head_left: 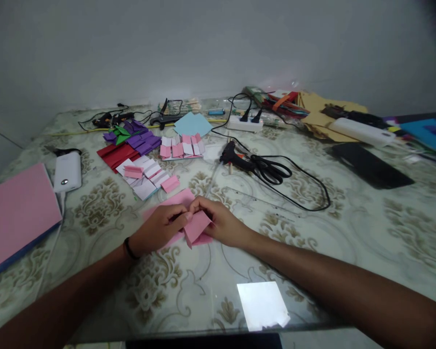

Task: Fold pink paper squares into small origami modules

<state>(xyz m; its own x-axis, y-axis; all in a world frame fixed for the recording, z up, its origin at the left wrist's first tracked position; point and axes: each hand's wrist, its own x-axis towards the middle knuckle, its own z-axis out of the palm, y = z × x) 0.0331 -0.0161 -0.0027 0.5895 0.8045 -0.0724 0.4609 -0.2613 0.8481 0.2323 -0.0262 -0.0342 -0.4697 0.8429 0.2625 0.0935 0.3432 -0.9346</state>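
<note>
A folded piece of pink paper (198,226) is pinched between my two hands near the middle of the table. My left hand (162,226), with a dark band at the wrist, grips its left edge between thumb and fingers. Closed on the upper and right side of the same paper is my right hand (218,222). More pink paper (183,197) lies under and behind the hands. Small folded pink pieces (170,183) and white-and-pink folded strips (145,175) rest just beyond, to the left.
A black glue gun (236,157) with a looped cable lies beyond my right hand. Scissors (163,118) and a power strip (245,124) are at the back. A power bank (68,172) and pink sheets (22,213) sit left; a dark phone-like slab (372,165) lies right.
</note>
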